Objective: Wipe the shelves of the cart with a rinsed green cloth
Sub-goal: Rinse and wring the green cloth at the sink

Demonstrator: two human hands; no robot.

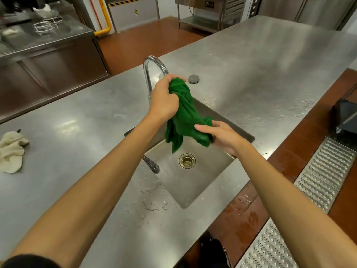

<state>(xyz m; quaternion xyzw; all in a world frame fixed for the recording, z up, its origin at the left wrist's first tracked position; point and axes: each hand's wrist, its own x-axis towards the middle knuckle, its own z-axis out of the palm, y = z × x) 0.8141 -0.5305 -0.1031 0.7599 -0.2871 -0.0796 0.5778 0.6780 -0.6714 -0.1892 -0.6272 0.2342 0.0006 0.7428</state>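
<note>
HANDS: left hand [164, 99] is gripping the upper end of the crumpled green terry cloth [185, 117], fingers curled round it; right hand [222, 136] is pinching the lower end, thumb on top | PLACE: cloth is hanging above the square steel sink [193, 182] | SURFACE: brushed-steel worktop [77, 122] is carrying water splashes.

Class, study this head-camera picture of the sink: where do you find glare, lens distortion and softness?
Head view: light glares in soft patches on the steel counter, brightest at far right; the wide lens bows the counter's edges and stretches both forearms; the far background is soft, while the green cloth, gripped by left hand and right hand over the sink, reads fairly sharp.
</note>
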